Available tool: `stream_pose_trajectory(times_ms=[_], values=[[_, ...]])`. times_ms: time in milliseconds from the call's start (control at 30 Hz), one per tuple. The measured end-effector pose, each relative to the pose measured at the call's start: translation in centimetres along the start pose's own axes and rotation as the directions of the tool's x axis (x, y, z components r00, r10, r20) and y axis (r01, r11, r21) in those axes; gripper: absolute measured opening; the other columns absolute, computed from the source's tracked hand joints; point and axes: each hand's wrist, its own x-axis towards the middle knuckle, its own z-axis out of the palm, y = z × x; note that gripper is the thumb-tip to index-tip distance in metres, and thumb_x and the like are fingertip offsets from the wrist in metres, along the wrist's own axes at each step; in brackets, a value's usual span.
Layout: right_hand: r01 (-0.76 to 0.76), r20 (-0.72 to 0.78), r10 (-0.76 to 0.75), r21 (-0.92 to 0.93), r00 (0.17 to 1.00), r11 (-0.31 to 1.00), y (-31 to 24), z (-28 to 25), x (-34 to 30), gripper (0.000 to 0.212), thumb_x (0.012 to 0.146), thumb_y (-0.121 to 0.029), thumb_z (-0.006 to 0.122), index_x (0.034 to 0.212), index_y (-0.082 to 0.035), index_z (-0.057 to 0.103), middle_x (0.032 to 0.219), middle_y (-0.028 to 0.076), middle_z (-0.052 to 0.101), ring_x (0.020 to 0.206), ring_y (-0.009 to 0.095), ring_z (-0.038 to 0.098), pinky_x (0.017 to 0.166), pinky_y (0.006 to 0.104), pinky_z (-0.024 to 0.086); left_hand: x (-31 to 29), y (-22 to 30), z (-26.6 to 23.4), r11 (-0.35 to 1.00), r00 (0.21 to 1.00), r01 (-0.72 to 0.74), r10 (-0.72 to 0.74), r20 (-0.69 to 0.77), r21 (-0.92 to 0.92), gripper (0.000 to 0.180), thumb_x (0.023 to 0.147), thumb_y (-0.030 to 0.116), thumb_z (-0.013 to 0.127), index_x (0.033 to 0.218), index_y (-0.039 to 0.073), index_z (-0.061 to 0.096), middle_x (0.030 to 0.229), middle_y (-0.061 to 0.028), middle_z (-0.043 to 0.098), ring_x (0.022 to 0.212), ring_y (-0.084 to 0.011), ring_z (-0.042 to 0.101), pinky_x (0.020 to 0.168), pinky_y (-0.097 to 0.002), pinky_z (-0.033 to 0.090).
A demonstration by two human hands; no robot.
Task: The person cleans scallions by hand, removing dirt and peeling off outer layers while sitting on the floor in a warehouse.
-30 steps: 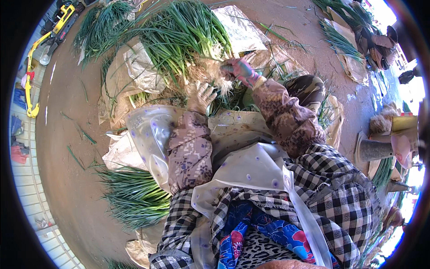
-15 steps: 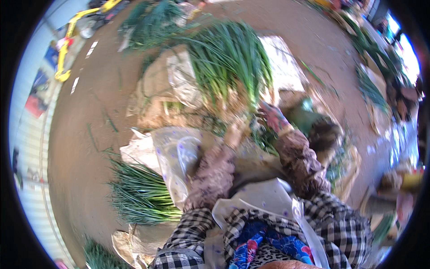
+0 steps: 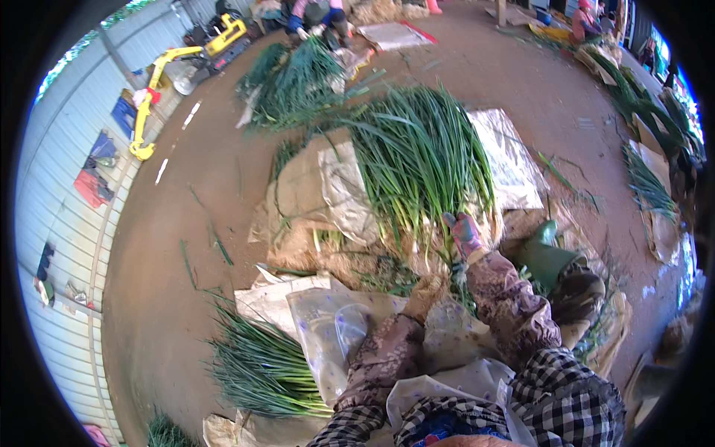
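A large heap of green onions [image 3: 421,160] lies ahead of me, leaves pointing away and pale root ends toward me. My left hand [image 3: 428,292], in a soil-coloured glove, is low at the root ends. A few stalks run down into it, and its fingers blend with the roots. Just above it on the right, my right hand [image 3: 467,237] wears a pink and grey glove. Its thumb and fingers are raised and apart against the right-hand stalks. A clear sheet with purple spots [image 3: 328,316] spreads over my lap and to the left.
Another green onion bundle [image 3: 272,361] lies at my left. White sacking [image 3: 506,153] is beside the heap, and a green boot [image 3: 547,261] stands right of my right hand. Farther off, a co-worker [image 3: 320,15] bends over more onions. A yellow machine arm [image 3: 153,93] stands by the left wall.
The view has tilted up, so the heap and my hands appear lower. My right hand's fingers now point upward along the stalks; before, they reached left. My left hand stays near the roots.
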Motion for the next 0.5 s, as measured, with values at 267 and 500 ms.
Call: stream_pose_trajectory(times_ms=[267, 500], values=[[-0.079, 0.009, 0.079, 0.076, 0.997, 0.994, 1.3, -1.4, -4.3, 0.028, 0.079, -0.031, 0.050, 0.086, -0.006, 0.058, 0.076, 0.015, 0.060, 0.064, 0.029, 0.056, 0.057, 0.0368, 0.044, 1.7, 1.3, 2.6, 0.824, 0.909, 0.235, 0.000, -0.416, 0.515, 0.027, 0.079, 0.024, 0.056, 0.097, 0.003, 0.058, 0.076, 0.0007, 0.056, 0.061, -0.0103, 0.050, 0.054, -0.0233, 0.042], [-0.427, 0.415, 0.099, 0.884, 0.904, 0.190, 3.1, -1.8, -12.3, 0.014, 0.079, -0.012, 0.046, 0.084, -0.002, 0.055, 0.070, 0.005, 0.054, 0.054, 0.013, 0.051, 0.043, 0.0257, 0.036, 1.8, -0.1, 2.5, 0.992, 0.898, 0.104, -0.127, -0.422, -0.076, 0.022, 0.080, 0.004, 0.056, 0.102, 0.004, 0.056, 0.079, -0.0053, 0.060, 0.061, -0.0102, 0.055, 0.049, -0.0199, 0.046]])
